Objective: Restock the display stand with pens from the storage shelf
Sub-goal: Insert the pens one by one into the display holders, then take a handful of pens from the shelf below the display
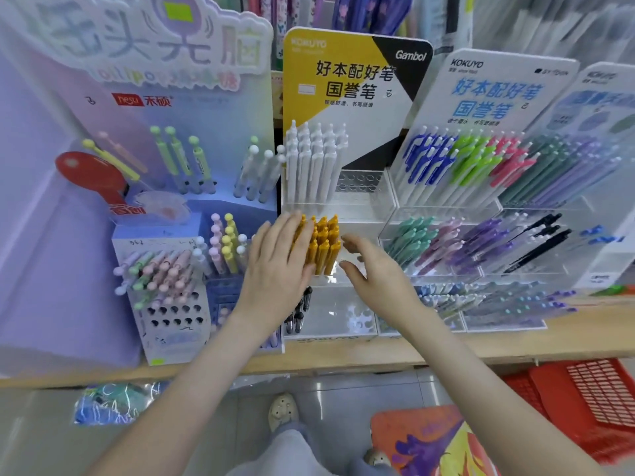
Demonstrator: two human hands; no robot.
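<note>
A wooden shelf point(446, 352) carries crowded pen racks. The clear display stand point(360, 204) sits tight between a lilac rack point(192, 214) on the left and a clear rack point(443, 214) on the right. The yellow pens point(324, 245) fill its middle tier. Both hands are spread and empty: the left hand point(275, 269) lies flat against the pens' left side, and the right hand point(378, 273) hovers just right of them. They are likely squaring the batch. More pens come next, and the empty holes point(359, 182) on the far tier leave room.

My left hand point(278, 266) hides the nine-o'clock side of the yellow pens point(324, 245) and some black pens point(304, 305) below. At four o'clock, the red basket point(591, 400) runs off-frame.
</note>
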